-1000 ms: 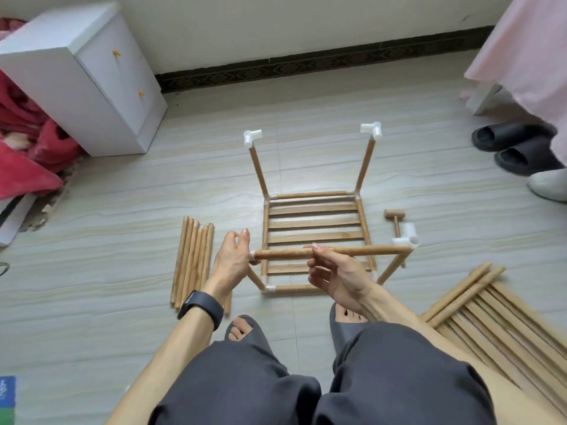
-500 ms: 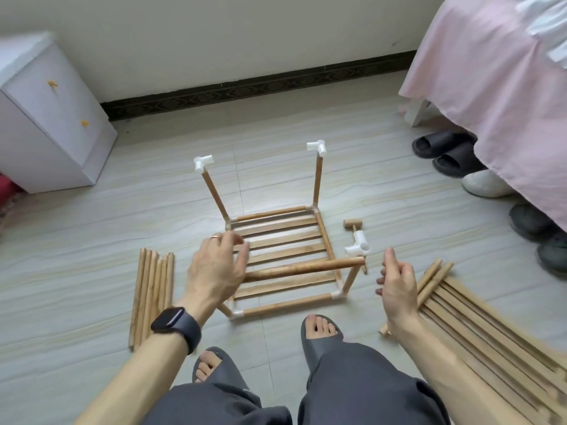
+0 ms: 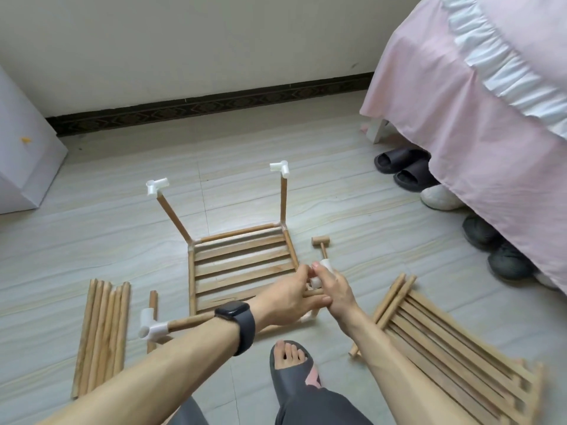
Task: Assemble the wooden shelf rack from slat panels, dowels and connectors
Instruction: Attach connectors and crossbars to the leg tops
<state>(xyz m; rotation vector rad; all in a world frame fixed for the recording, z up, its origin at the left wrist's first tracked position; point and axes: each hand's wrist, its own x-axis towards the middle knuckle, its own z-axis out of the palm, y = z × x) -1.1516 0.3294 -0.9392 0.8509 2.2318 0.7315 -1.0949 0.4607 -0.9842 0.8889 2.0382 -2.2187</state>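
a round wooden dowel (image 3: pixel 190 322) was gripped by the left hand (image 3: pixel 285 302); a white plastic corner connector (image 3: pixel 325 265) at its end was clasped by the right hand (image 3: pixel 336 291).

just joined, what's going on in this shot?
A person sits on the floor building a wooden rack. The left hand grips a dowel that runs across the front. The right hand holds the white connector at the front right corner, seemingly joining the two. One slat panel lies framed on the floor with two back posts standing. Loose dowels, spare panels and a small mallet lie alongside.
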